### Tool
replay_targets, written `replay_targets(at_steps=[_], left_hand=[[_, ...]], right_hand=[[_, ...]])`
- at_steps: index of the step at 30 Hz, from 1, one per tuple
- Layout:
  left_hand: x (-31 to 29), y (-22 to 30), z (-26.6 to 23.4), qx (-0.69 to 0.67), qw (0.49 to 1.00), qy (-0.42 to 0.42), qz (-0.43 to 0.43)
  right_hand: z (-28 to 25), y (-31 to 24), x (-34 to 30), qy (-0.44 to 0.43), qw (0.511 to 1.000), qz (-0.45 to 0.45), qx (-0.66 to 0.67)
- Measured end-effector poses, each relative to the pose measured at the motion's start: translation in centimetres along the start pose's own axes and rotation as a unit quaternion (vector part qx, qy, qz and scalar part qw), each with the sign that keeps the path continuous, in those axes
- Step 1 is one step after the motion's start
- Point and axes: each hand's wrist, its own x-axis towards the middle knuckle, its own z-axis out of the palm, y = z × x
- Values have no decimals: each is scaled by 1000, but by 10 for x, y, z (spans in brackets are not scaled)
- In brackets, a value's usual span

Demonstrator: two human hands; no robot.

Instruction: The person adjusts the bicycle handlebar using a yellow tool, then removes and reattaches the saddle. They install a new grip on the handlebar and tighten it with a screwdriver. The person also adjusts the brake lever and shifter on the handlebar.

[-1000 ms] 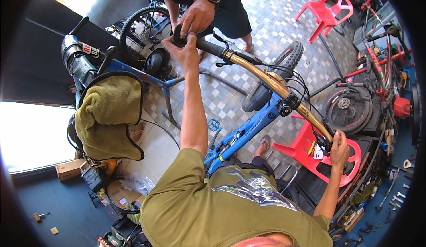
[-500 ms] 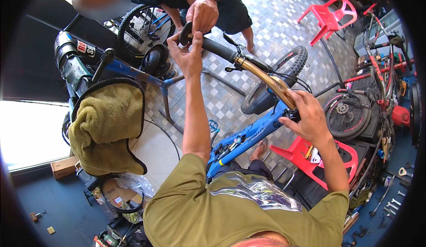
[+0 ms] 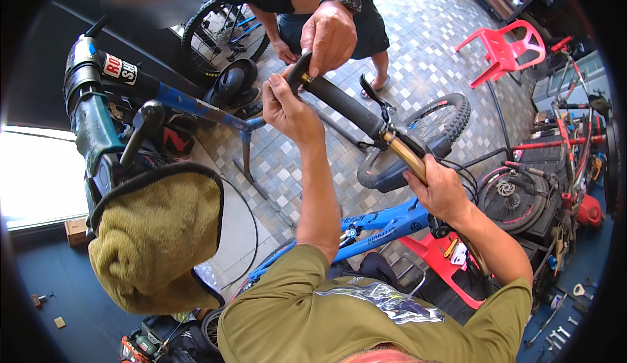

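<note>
A gold handlebar (image 3: 406, 155) slants across the middle, with a black grip (image 3: 346, 107) on its upper end. My right hand (image 3: 442, 190) is closed around the bar, below the brake lever (image 3: 373, 90). At the grip's far end sits a black disc (image 3: 300, 67) with a small gold-coloured piece beside it. My left hand (image 3: 294, 110) has its fingers curled and pinches the disc's edge, though the fingertips are partly hidden. A co-worker's hand (image 3: 331, 35) with a wristwatch pinches the same end from above. The handlebar belongs to a blue bicycle frame (image 3: 385, 227).
On the left stands a repair stand (image 3: 98, 125) with an olive towel (image 3: 153, 232) hung near it. A front wheel (image 3: 450, 118) lies beyond the handlebar. Red plastic chairs (image 3: 503, 53) stand at right, near a loose wheel (image 3: 513, 196) and several wrenches (image 3: 562, 333).
The handlebar's grip end has shifted right and slightly down in view. My right hand has gone from resting near the bar's middle to gripping it. My left fingers have curled in.
</note>
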Motion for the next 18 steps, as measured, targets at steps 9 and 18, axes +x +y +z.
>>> replay_targets(at_steps=[9,18], left_hand=[[1,-6,9,-96,993,75,-4],[-1,-6,21,-82,991,102,-7]], right_hand=[[5,-3,3,-13,1000,7,-19],[6,-4,3,-21,999,37,-1]])
